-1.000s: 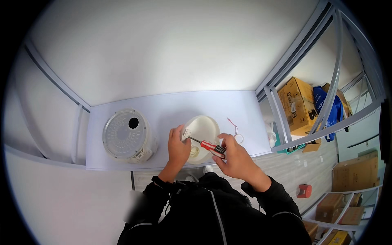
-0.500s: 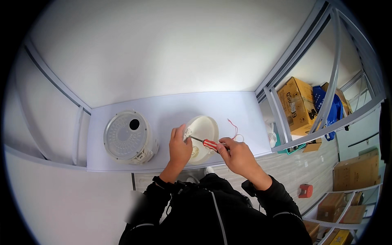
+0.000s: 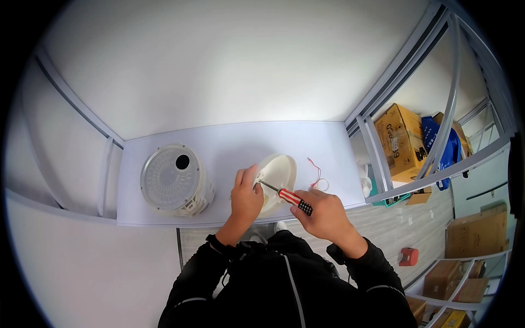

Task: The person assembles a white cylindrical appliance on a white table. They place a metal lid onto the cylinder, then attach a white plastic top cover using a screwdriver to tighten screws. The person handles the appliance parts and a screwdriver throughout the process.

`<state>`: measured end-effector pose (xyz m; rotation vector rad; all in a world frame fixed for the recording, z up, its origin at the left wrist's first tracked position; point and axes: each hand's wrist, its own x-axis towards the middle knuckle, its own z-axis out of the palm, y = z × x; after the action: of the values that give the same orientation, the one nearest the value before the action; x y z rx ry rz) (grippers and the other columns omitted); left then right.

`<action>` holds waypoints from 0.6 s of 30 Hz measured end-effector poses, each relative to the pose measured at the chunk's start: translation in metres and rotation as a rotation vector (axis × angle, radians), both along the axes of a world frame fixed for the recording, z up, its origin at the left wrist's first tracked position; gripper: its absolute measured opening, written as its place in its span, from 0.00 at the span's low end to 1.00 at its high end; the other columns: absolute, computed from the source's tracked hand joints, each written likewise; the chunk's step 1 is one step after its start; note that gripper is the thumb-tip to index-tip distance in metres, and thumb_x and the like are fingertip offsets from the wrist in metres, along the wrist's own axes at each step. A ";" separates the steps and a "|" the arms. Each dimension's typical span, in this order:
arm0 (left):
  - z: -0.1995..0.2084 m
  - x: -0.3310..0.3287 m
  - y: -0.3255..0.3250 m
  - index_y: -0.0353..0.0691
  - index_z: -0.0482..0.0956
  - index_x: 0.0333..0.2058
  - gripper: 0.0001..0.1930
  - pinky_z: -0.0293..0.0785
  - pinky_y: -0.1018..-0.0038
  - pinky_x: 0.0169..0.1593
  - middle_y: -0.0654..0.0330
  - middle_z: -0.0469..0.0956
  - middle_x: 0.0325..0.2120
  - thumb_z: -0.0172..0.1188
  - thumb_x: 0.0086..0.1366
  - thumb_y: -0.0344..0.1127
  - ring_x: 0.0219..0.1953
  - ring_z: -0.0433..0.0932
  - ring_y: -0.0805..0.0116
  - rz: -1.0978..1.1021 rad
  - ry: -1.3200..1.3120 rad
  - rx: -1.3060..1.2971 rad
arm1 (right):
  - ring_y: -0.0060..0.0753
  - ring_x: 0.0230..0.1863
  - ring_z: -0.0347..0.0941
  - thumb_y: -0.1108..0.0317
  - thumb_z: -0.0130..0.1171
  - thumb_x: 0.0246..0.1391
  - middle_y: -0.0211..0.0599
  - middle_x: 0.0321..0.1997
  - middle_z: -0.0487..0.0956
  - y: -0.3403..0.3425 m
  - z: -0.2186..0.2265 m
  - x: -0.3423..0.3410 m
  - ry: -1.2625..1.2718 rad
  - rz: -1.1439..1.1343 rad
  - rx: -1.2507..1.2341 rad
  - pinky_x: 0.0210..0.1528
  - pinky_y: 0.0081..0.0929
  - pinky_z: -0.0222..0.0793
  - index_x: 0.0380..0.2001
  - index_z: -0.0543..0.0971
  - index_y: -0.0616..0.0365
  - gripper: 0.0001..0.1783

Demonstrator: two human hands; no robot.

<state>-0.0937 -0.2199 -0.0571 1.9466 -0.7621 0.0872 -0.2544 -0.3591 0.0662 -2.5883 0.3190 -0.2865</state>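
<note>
A cream-coloured bowl-shaped plastic cover point(image 3: 282, 174) is tilted up on the white table, its hollow side toward me. My left hand point(image 3: 245, 198) is closed around its left rim. In my right hand point(image 3: 327, 214) is a screwdriver point(image 3: 290, 197) with a red-and-white striped handle and a dark, star-patterned end. Its metal shaft points left into the cover, the tip close to my left fingers. Whether the tip sits in a screw is too small to tell. Just right of the cover lies a thin red wire point(image 3: 316, 174) with a pale ring point(image 3: 321, 185).
A round white appliance body point(image 3: 173, 180) with a grey perforated top and a dark hole stands at the table's left. White walls and metal frame posts border the table point(image 3: 229, 143). Beyond the right-hand frame are cardboard boxes point(image 3: 402, 143), a blue bag and a red stool point(image 3: 408, 256).
My right hand has shifted slightly right and down, and the screwdriver handle has turned, showing its dark starred part. The cover has tipped a little more upright in my left hand.
</note>
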 end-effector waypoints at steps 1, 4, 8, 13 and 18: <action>0.000 0.000 0.000 0.41 0.75 0.59 0.27 0.82 0.56 0.45 0.51 0.76 0.50 0.60 0.59 0.19 0.47 0.81 0.43 -0.004 0.001 -0.001 | 0.48 0.25 0.78 0.59 0.68 0.59 0.40 0.27 0.82 0.002 0.002 0.000 0.005 -0.046 0.164 0.30 0.36 0.72 0.50 0.85 0.57 0.19; -0.003 0.002 0.000 0.41 0.75 0.60 0.28 0.81 0.55 0.45 0.50 0.76 0.51 0.59 0.59 0.19 0.46 0.81 0.43 -0.005 -0.041 -0.003 | 0.49 0.26 0.78 0.60 0.67 0.61 0.45 0.27 0.83 -0.002 0.001 0.001 0.098 -0.175 0.458 0.31 0.35 0.72 0.49 0.85 0.62 0.19; -0.007 0.003 -0.005 0.41 0.75 0.59 0.27 0.81 0.55 0.45 0.49 0.76 0.50 0.60 0.59 0.19 0.46 0.80 0.42 0.000 -0.043 -0.011 | 0.48 0.25 0.78 0.61 0.67 0.61 0.49 0.25 0.82 -0.002 0.007 0.003 0.162 -0.226 0.539 0.31 0.36 0.72 0.49 0.84 0.65 0.19; -0.012 0.006 -0.008 0.39 0.73 0.58 0.27 0.79 0.55 0.48 0.48 0.75 0.49 0.61 0.59 0.20 0.48 0.79 0.41 -0.014 0.046 0.011 | 0.54 0.28 0.80 0.60 0.68 0.59 0.52 0.27 0.82 -0.002 0.000 0.004 0.044 -0.109 0.248 0.32 0.41 0.74 0.44 0.84 0.65 0.18; -0.026 0.009 -0.014 0.37 0.72 0.59 0.28 0.77 0.55 0.54 0.47 0.74 0.51 0.63 0.59 0.21 0.52 0.78 0.41 0.018 0.077 0.052 | 0.59 0.32 0.81 0.60 0.69 0.58 0.54 0.29 0.83 -0.001 0.003 0.008 0.098 -0.215 0.226 0.34 0.43 0.76 0.40 0.84 0.65 0.17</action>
<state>-0.0849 -0.2338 -0.0826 1.9943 -0.7030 0.0032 -0.2467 -0.3601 0.0693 -2.3510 0.6302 -0.1866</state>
